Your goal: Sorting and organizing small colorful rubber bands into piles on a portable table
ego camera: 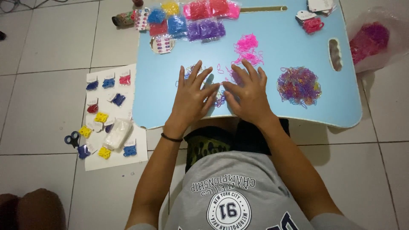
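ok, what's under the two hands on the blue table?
Small coloured rubber bands peek out between the left hand and right hand on the blue table. Anything beneath the palms is covered.

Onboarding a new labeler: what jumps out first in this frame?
Both hands, left hand and right hand, lie flat with spread fingers on the light blue lap table, over a few loose small rubber bands. Right of them sits a multicoloured heap of bands, with a pink clump just beyond the hands. Bagged bands in bright colours line the table's far edge.
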